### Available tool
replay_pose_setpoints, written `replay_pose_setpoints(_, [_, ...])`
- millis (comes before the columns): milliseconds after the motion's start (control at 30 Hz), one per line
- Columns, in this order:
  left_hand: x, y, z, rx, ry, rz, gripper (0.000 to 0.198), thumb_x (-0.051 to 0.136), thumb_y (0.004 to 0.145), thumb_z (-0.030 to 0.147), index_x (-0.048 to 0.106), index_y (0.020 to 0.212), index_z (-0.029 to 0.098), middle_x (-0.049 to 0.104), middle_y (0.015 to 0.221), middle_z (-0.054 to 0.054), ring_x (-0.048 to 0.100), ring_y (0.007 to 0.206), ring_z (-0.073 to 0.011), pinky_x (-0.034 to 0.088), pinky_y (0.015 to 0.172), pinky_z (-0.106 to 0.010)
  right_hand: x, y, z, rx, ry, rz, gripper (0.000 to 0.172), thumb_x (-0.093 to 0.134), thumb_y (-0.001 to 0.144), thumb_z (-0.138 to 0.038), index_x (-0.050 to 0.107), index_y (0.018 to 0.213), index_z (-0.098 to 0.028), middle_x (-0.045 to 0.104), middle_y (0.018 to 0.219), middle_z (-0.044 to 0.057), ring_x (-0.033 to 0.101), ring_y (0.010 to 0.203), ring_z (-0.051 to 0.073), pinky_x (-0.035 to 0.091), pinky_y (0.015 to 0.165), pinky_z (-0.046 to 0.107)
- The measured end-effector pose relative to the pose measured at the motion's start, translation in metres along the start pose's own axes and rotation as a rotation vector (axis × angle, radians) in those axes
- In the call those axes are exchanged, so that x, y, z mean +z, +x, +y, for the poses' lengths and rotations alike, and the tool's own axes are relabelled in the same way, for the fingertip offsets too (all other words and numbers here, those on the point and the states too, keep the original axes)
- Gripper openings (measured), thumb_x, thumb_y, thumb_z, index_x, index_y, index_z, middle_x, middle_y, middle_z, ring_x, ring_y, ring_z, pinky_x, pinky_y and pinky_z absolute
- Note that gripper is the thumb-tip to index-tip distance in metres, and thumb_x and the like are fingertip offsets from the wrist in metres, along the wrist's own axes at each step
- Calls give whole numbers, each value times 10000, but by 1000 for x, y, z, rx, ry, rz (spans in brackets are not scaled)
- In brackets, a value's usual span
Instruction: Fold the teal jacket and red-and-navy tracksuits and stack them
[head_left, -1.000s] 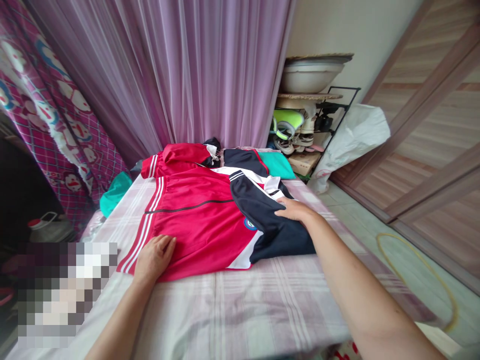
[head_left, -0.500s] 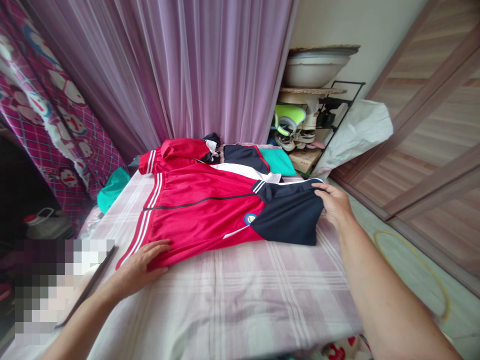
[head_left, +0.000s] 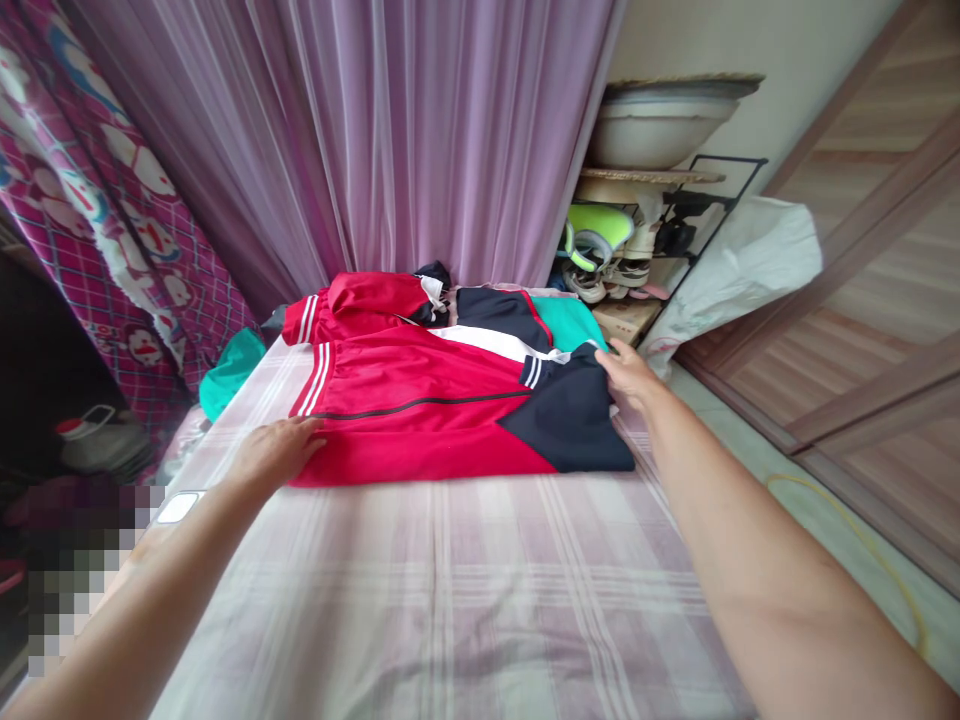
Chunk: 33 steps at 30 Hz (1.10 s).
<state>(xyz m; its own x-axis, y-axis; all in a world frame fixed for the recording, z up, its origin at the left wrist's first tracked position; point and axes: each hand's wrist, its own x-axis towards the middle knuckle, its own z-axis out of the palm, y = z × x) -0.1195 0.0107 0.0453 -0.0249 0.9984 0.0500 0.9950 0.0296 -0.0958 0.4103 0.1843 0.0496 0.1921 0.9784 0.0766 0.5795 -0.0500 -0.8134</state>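
A red and navy zip jacket (head_left: 420, 435) lies across the bed, its striped hem to the left and its navy shoulder part to the right. The near side is folded, leaving a straight front edge. At the hem's near corner, my left hand (head_left: 277, 450) is closed on the red cloth, fingertips partly hidden. My right hand (head_left: 634, 375) pinches the navy cloth by the collar at the far right end. A red sleeve with white-striped cuff (head_left: 304, 318) lies on the far side.
Behind the jacket are folded navy cloth (head_left: 499, 315) and a teal garment (head_left: 571, 320). A plaid sheet (head_left: 450, 590) covers the bed. Purple curtains (head_left: 450, 130) hang behind. To the right stand a shoe rack (head_left: 724, 200), a white bag (head_left: 750, 270) and a wooden wardrobe (head_left: 847, 330).
The jacket's near side has been turned under or inward, and its round badge no longer shows. My left hand has moved up and away along the hem; my right hand has shifted left.
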Motion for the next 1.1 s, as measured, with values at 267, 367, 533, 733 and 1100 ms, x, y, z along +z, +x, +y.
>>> replay_pose_setpoints(267, [32,-10,-14,-56,-178,99,525,353,884,613,696,995,232,739,964,-98,704,858,-270,513,737,-335,-3,-2,17,80,-181,125,560,574,873,-411,551,1382,-180,655,1288,144,633,1133,269,513,920,356])
replay_pose_setpoints(367, [36,-8,-21,-47,-276,56,501,385,851,631,692,933,243,740,880,-70,698,801,-253,509,727,-326,4,8,-8,-145,-466,190,451,527,899,-360,634,1306,-200,631,1330,132,581,1200,305,454,1013,402])
replay_pose_setpoints(533, [42,-4,-21,-40,-303,77,439,383,838,589,641,832,234,725,842,-78,684,797,-252,498,722,-336,48,18,-54,-423,-814,-175,490,600,872,-333,592,1360,-288,642,1329,100,540,1238,316,422,1026,433])
replay_pose_setpoints(733, [49,-9,-23,-70,-388,115,447,395,827,620,627,857,239,730,854,-77,685,810,-256,514,749,-346,80,39,-62,-189,-1072,-521,288,734,739,-311,766,1019,-251,735,1089,123,661,1047,327,502,856,425])
replay_pose_setpoints(1100, [64,-16,-30,-95,-395,185,422,360,862,661,534,853,277,714,824,-46,673,818,-270,533,791,-395,24,109,-95,-232,-601,122,307,539,872,-367,722,1033,-180,740,955,102,679,947,281,516,860,398])
